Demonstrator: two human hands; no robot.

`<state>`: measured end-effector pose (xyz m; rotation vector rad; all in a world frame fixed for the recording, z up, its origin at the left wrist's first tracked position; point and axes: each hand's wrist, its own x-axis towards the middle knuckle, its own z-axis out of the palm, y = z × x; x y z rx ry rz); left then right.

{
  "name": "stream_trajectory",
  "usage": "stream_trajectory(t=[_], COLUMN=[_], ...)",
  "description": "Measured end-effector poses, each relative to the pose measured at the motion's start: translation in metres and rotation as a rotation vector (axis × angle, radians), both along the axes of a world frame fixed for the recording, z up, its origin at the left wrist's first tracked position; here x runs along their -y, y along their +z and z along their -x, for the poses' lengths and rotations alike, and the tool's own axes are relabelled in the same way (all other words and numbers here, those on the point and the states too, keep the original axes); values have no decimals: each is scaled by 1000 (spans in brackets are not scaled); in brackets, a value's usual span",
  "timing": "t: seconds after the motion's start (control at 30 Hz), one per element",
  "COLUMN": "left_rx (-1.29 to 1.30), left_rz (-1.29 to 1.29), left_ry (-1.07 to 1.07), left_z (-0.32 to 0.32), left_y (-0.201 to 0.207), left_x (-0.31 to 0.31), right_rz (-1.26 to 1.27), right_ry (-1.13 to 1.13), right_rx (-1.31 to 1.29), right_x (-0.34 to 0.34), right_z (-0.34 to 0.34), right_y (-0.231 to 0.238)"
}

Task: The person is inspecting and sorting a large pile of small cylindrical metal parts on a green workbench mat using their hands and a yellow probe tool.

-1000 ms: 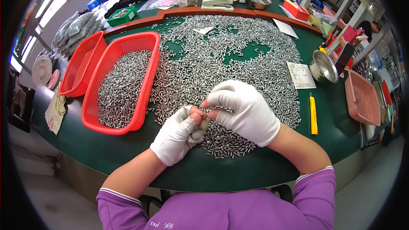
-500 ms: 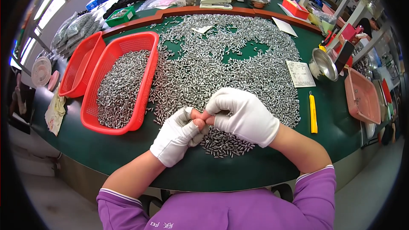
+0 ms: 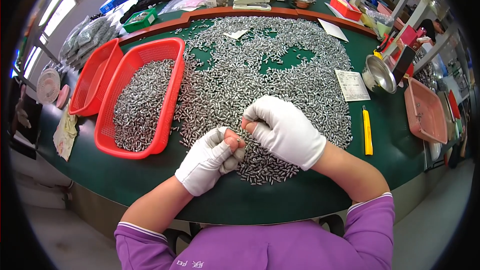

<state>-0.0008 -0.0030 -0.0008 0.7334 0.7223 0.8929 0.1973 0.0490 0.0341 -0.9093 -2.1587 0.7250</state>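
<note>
- Currently, metal parts are covering the frame's centre and heaping in the basket at left.
- They are looking light, stiff, slippery, likely suiting a mid-body pinch.
- Left hand: thumb and forefinger are pressing together; contents unclear.
- Right hand: fingertips are curling close; cannot tell if touching.
- Unlike earlier, the hands are standing apart.
</note>
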Motion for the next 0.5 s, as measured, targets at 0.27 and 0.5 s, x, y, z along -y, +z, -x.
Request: stream_trajectory(t=[0.27,0.5], left_rx=[42,120], left_rz=[38,42], left_ry=[13,3], left_z=[-2,1], left_y=[4,4], left_x=[-1,-2], right_rz=[-44,-365], right_ry=[98,69], right_rx=[-190,104], right_x=[-9,-7], right_z=[-5,-3], right_y=[4,4])
